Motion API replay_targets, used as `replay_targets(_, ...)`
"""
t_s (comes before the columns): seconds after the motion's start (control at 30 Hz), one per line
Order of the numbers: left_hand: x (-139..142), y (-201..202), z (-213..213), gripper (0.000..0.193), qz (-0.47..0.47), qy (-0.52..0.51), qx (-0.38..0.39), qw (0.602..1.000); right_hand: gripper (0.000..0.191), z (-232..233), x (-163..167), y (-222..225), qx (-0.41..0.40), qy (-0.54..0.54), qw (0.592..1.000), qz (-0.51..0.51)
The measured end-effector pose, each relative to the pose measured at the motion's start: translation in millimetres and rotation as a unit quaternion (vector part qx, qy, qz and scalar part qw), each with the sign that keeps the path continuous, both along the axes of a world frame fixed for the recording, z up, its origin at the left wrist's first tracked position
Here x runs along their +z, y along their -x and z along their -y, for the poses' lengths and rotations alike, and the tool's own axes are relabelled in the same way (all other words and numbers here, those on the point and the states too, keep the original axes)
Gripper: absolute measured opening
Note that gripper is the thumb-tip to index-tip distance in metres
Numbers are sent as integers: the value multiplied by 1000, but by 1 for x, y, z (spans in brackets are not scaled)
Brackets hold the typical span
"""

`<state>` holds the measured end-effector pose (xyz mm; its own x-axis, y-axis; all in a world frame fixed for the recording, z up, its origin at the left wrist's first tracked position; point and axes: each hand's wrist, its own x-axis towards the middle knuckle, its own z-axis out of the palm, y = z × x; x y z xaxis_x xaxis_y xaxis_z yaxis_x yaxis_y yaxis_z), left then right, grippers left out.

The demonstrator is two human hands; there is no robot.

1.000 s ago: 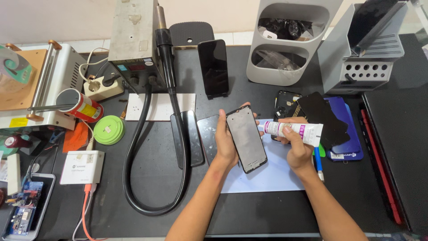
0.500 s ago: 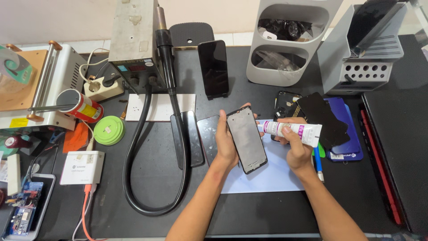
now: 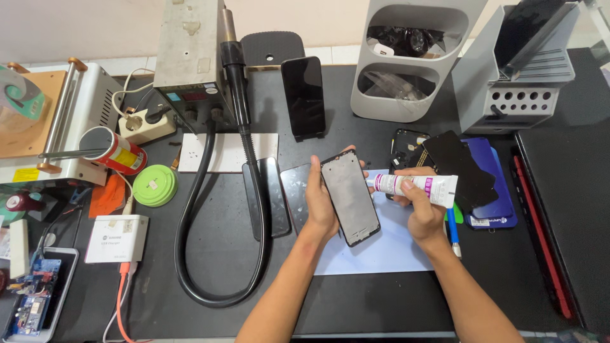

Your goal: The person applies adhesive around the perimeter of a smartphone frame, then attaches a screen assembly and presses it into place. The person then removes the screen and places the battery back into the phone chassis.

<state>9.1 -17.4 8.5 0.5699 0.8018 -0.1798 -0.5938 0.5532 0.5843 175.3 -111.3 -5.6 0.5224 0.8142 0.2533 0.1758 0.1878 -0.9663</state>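
1. The left hand (image 3: pixel 321 202) grips a dark rectangular phone frame (image 3: pixel 351 197) by its long edge, above a pale blue mat (image 3: pixel 381 251) near the front edge of the black tabletop (image 3: pixel 210 317).
2. The right hand (image 3: pixel 422 213) is closed around a white glue tube with purple label (image 3: pixel 416 186), its nozzle at the frame's right edge.

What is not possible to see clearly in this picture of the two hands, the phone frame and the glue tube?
- Head view: the nozzle tip of the glue tube meets the edge of the phone frame; too small to tell whether glue comes out.
- The left hand has its palm hidden behind the frame.
- The right hand covers the tube's underside.
- The grey organizer holds contents too dark to identify.
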Motion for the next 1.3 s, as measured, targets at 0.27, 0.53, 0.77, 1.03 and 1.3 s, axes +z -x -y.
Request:
replay_targets(0.27,-2,1,-1,80,0,0,-3,1000,25,-1,0,0,3,0,1000,7)
replay_targets(0.53,-1,1,-1,80,-2,6,0,1000,24,0,-2,-2,8,-13,1000,26)
replay_targets(0.77,-1,0,-2,80,-2,0,12,1000,25,0,-3,-1,13,-15,1000,17)
replay_targets(1.03,0,0,0,82,-3,13,-1,1000,25,0,0,-1,15,-14,1000,11)
replay_targets(1.3,-2,2,-3,81,1,7,-2,1000,24,0,-3,-1,3,-14,1000,19)
